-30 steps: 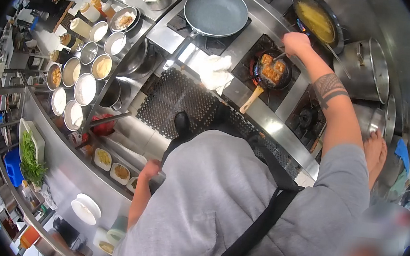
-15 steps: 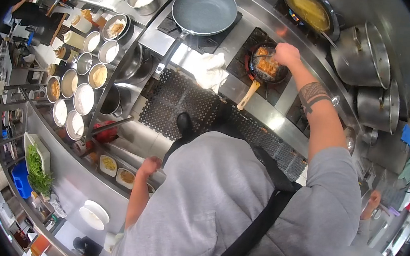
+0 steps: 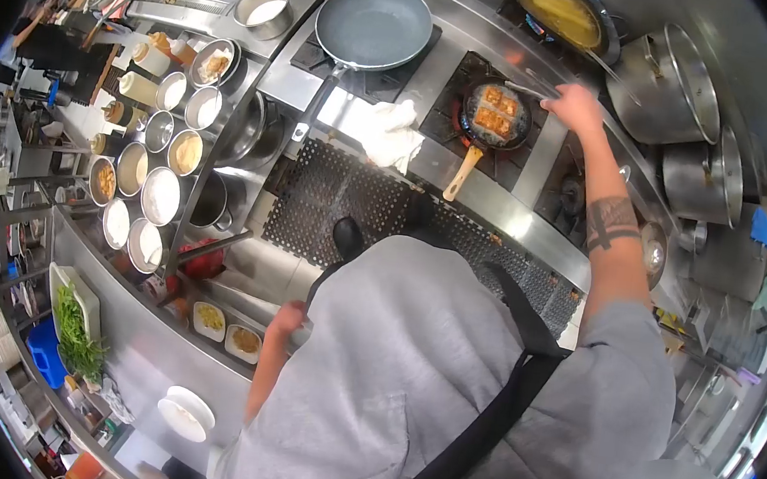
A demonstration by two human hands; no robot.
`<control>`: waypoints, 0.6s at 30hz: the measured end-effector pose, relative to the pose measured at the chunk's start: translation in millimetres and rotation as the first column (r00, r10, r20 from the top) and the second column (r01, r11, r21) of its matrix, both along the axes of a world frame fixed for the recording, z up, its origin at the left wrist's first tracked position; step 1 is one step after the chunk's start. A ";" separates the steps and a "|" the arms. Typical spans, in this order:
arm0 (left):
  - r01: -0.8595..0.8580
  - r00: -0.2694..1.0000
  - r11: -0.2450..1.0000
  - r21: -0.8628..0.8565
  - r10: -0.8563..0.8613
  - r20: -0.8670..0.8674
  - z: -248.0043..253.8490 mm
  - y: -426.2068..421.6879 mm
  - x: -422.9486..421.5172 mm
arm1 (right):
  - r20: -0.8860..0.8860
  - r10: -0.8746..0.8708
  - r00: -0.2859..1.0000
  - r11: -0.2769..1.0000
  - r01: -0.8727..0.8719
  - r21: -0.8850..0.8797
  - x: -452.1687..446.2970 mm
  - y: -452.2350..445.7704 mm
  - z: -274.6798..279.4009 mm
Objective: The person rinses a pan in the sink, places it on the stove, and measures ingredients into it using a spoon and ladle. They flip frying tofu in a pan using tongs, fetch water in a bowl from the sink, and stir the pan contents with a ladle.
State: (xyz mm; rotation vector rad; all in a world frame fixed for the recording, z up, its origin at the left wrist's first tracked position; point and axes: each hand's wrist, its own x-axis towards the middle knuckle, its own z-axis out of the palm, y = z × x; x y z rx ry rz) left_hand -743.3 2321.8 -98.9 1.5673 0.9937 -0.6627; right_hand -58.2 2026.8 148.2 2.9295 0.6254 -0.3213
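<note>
My right hand [image 3: 573, 108] is closed around metal tongs [image 3: 529, 89], held over the edge of a small frying pan [image 3: 523, 114] on a lit burner. Several browned, block-shaped pieces of food [image 3: 495, 112] lie in the pan. The pan's light wooden handle [image 3: 464, 173] points toward me, with neither hand on it. My left hand [image 3: 287, 317] hangs low beside my body with its fingers curled, and nothing shows in it. Closest to that hand are two white containers of food, one yellow [image 3: 209, 320] and one brown [image 3: 243, 343].
A large grey frying pan [image 3: 374, 24] stands left of the small one, by a crumpled white cloth [image 3: 388, 135]. A pan with yellow food [image 3: 562, 15] and big pots [image 3: 666, 87] stand at the back right. Several metal tubs [image 3: 160, 190] line the left counter.
My right hand has drawn back to the right from above the pan, uncovering the food and the tongs. The food lies in neater order. My left hand has barely moved.
</note>
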 end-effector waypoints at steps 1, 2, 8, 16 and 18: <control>0.005 1.000 1.000 0.001 -0.005 0.009 -10.8 5.0 -3.5 | 0.014 -0.079 0.997 0.993 0.077 0.090 -15.2 -11.2 3.9; 0.025 1.000 0.998 -0.058 -0.024 0.012 -22.4 11.6 -5.7 | 0.022 -0.157 0.987 0.972 0.151 0.181 -33.2 -21.7 6.3; 0.324 0.939 0.945 -0.042 -0.316 0.134 -84.9 64.0 -5.5 | 0.063 -0.405 0.912 0.853 0.352 0.386 -124.1 -46.8 -44.4; 0.155 0.945 0.981 0.113 -0.181 0.273 -0.4 50.5 93.1 | -0.865 0.009 0.501 -0.257 0.837 0.482 -210.5 14.8 -115.0; 0.081 0.896 0.994 0.068 -0.103 0.431 52.6 24.3 135.6 | -0.870 0.192 0.455 -0.241 0.881 0.407 -245.0 58.2 -102.0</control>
